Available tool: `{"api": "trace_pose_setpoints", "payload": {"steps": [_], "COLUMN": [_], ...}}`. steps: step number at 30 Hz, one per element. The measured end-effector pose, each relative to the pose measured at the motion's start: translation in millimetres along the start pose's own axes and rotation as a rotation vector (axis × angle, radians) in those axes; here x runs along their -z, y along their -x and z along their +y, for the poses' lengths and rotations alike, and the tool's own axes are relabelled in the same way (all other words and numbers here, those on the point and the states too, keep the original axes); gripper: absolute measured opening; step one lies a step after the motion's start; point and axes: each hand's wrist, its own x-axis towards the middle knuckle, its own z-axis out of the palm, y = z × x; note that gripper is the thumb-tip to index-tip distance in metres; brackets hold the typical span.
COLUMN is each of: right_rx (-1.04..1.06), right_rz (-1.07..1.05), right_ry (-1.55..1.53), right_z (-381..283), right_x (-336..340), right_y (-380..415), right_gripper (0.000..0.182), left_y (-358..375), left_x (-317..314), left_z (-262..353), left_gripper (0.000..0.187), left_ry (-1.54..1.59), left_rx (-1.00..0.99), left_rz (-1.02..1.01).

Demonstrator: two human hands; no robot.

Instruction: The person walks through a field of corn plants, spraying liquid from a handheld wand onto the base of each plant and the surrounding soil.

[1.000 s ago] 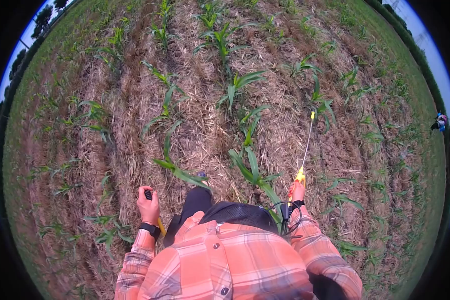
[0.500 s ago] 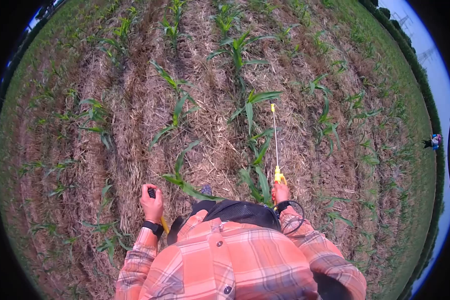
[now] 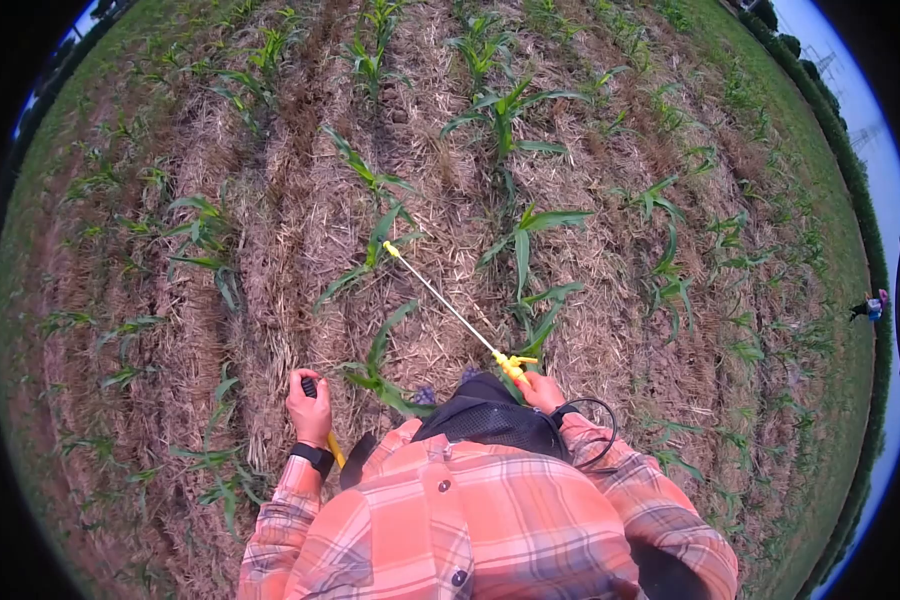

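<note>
My right hand (image 3: 543, 392) is closed around the yellow handle of a spray wand (image 3: 450, 310). Its thin pale tube points forward and left, and the yellow nozzle (image 3: 390, 248) is beside the leaves of a young corn plant (image 3: 378, 255). From near my right wrist a dark hose (image 3: 610, 425) loops outward. My left hand (image 3: 310, 408) grips a lever with a black end (image 3: 309, 387); its yellow shaft (image 3: 336, 450) runs down beside my hip. What the lever joins is hidden behind my body.
Rows of young corn plants (image 3: 510, 115) stand in soil covered with dry straw (image 3: 300, 240). Another corn plant (image 3: 375, 370) grows close before my feet. Far off at the right edge is another person (image 3: 876, 306), near a line of trees (image 3: 863, 230).
My right hand has swung the spray wand from pointing straight ahead to pointing forward-left, so its nozzle has crossed to the left plant row. My left hand still grips the lever.
</note>
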Motion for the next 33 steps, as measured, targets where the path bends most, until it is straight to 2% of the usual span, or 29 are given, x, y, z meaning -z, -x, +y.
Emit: {"api": "trace_pose_setpoints", "payload": {"steps": [1,3,5,7,8,11,15,21,24,27,28,33], "right_rx": [0.005,0.108,0.11,0.205,0.219,0.255,0.15,0.055,-0.243,-0.325,-0.413,-0.495], "right_rz": [-0.002,-0.135,-0.175,-0.248,-0.266,-0.16,-0.004,0.198,0.161,0.259,0.278,0.488], "right_ry": [-0.005,-0.037,-0.03,-0.005,-0.042,-0.081,-0.154,-0.295,-0.639,-0.855,-0.963,-1.217], "right_z": [-5.7,-17.9,-27.8,-29.3,-29.8,-31.0,-27.3,20.5,41.2,74.7,73.4,113.3], "right_x": [3.5,10.1,16.1,19.4,22.5,26.7,45.4,71.5,92.0,101.3,114.9,145.7], "right_y": [-6.3,-22.3,-43.7,-70.8,-84.0,-123.7,-162.2,-199.0,-208.5,-218.8,-215.9,-227.0], "right_gripper": [0.028,0.029,0.03,0.03,0.029,0.028,0.031,0.028,0.022,0.025,0.026,0.024], "left_y": [-3.7,-11.8,-22.5,-33.6,-42.2,-59.7,-92.0,-119.8,-134.5,-146.9,-150.1,-165.5], "left_x": [-1.0,-4.4,-7.1,-14.4,-19.3,-40.7,-76.3,-125.7,-148.2,-162.4,-165.8,-178.0], "left_z": [1.5,6.6,17.2,44.4,30.0,81.2,93.1,138.0,145.6,138.6,139.0,153.0], "left_gripper": [0.011,0.012,0.011,0.011,0.012,0.012,0.012,0.012,0.012,0.012,0.012,0.011], "left_ry": [-0.005,-0.042,-0.048,-0.105,-0.075,-0.079,-0.131,-0.132,-0.153,-0.197,-0.223,-0.2], "left_rx": [-0.002,-0.028,0.028,-0.145,-0.115,-0.1,-0.195,-0.198,-0.224,-0.26,-0.285,-0.229], "left_rz": [0.005,0.027,0.024,0.13,0.116,0.098,0.093,0.015,-0.011,-0.013,-0.01,-0.03]}}
